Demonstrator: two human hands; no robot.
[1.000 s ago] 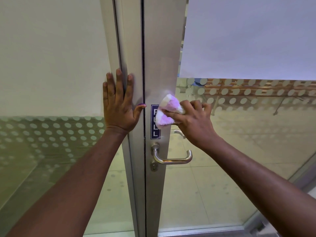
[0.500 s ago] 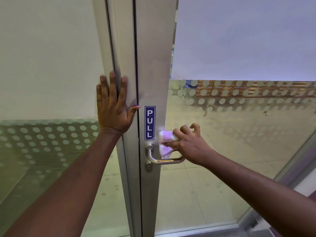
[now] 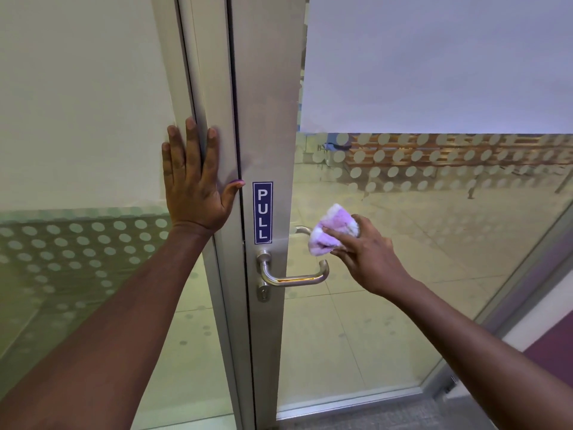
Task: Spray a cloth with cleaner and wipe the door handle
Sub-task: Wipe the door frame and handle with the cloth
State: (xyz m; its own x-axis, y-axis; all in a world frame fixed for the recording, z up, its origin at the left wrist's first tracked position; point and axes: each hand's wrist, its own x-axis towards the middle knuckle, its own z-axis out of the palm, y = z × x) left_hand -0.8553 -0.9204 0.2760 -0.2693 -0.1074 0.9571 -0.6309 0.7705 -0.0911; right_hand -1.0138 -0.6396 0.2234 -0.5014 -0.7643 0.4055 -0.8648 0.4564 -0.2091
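Purple-and-white cloth bunched up in the right hand, fingers curled around it, and it's up off the door handle, just above the free end of the lever. Left hand is spread wide, palm flat on the metal door frame, thumb out toward the blue PULL sign. Brushed steel handle sits below that sign, keyhole under it. Frosted dots run across the glass door; tiled floor shows beyond.
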